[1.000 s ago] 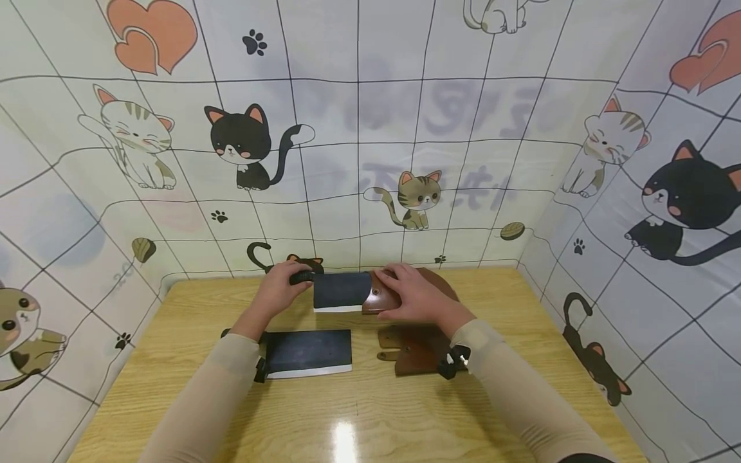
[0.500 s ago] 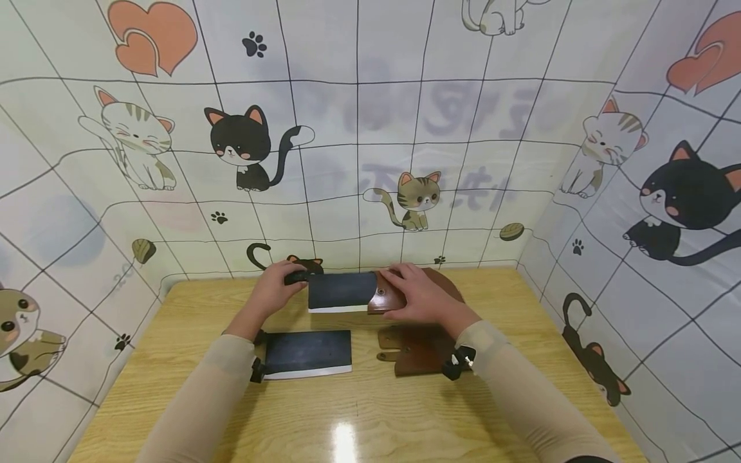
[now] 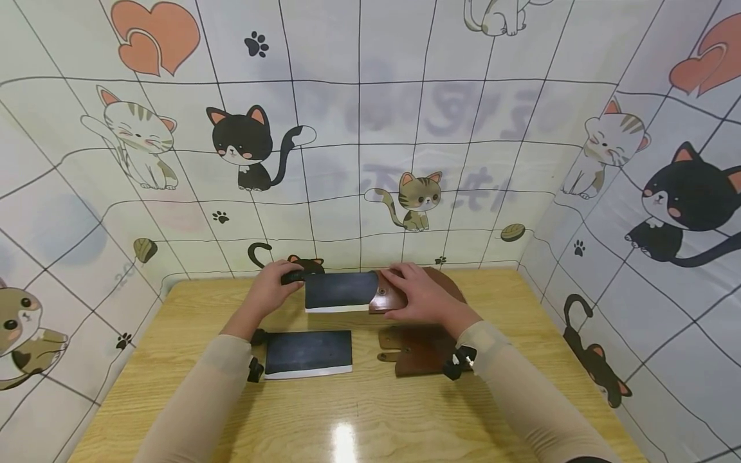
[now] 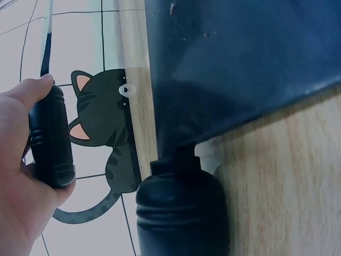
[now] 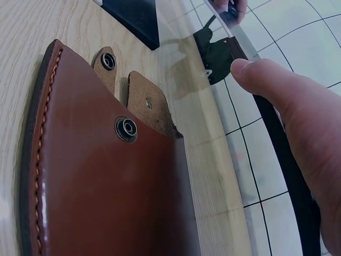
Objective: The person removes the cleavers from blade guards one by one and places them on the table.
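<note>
My left hand (image 3: 272, 286) grips the black ridged handle (image 4: 51, 138) of a cleaver near the back edge of the table. Its dark blade (image 3: 341, 291) has a bright cutting edge facing down toward me. The blade's far end is hidden inside a glossy brown leather sheath (image 3: 386, 297), which my right hand (image 3: 421, 296) holds, thumb on the near face. Below it a second, similar cleaver (image 3: 309, 352) lies bare on the table, its black handle (image 4: 181, 213) large in the left wrist view. To the right, under my right forearm, rests a second brown sheath (image 5: 112, 176).
The wooden table (image 3: 359, 411) backs onto a cloth wall (image 3: 347, 212) printed with cats. Walls of the same cloth stand at left and right. On the lying sheath, a snap strap (image 5: 104, 69) and a leather tab (image 5: 152, 104) stick out from its mouth.
My left hand has drawn the cleaver slightly left while my right hand and the held sheath have shifted a little right. More of the blade shows. The lying cleaver and sheath have stayed put.
</note>
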### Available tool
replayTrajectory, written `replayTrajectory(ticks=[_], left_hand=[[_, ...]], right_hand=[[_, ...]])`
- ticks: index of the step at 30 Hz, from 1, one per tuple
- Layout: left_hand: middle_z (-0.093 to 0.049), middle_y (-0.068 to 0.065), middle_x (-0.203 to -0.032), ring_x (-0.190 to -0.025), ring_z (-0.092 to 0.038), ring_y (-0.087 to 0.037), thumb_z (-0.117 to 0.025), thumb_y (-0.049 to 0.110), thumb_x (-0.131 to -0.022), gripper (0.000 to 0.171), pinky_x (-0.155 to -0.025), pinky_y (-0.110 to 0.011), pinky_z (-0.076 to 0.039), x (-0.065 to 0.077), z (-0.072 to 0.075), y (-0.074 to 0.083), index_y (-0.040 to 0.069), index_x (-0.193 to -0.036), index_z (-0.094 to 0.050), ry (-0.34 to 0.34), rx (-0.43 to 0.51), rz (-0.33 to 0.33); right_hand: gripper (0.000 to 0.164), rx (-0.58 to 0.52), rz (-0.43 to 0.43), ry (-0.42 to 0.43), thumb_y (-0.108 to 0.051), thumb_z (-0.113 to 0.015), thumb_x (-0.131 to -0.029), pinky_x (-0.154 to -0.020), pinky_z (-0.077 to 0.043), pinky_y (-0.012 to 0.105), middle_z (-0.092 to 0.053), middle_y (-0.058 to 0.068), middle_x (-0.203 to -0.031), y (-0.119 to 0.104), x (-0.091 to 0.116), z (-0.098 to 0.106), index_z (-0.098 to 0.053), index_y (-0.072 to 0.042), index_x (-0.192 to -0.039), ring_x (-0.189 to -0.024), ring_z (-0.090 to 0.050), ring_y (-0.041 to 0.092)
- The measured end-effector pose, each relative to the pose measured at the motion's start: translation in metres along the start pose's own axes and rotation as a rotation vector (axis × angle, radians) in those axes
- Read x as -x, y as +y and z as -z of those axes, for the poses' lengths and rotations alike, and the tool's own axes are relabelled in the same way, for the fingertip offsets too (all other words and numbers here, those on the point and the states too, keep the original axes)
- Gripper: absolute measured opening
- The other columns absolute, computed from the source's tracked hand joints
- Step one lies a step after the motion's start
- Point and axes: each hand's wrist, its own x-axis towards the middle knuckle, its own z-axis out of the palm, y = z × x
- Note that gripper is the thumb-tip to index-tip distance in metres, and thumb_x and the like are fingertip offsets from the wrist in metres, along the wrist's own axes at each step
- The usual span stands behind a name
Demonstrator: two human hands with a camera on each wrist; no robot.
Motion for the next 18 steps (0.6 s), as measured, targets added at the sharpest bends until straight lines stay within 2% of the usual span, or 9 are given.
replayTrajectory(ticks=[11,18], left_hand=[[-0.071,-0.018,-0.134,-0.126,-0.066,-0.043,-0.082,0.019,-0.103,0.039,-0.105,-0.063,-0.053,0.003,0.006,-0.006,0.004,-0.139,-0.074,0.011,-0.027,-0.005],[-0.071,-0.019,-0.135,-0.128,-0.066,-0.044,-0.082,0.017,-0.103,0.038,-0.106,-0.063,-0.053,0.006,0.011,-0.011,0.002,-0.137,-0.075,0.019,-0.011,0.001]], right_hand=[[0.105,0.008,0.002,0.007,-0.058,-0.088,-0.088,-0.12,-0.042,0.057,-0.043,0.01,-0.164,0.004,0.001,0.001,-0.041,-0.018,-0.173,-0.15,-0.039,0.032],[0.106,0.015,0.014,0.01,-0.058,-0.089,-0.087,-0.119,-0.043,0.057,-0.044,0.011,-0.165,0.008,0.001,0.003,-0.042,-0.016,-0.172,-0.151,-0.04,0.032]])
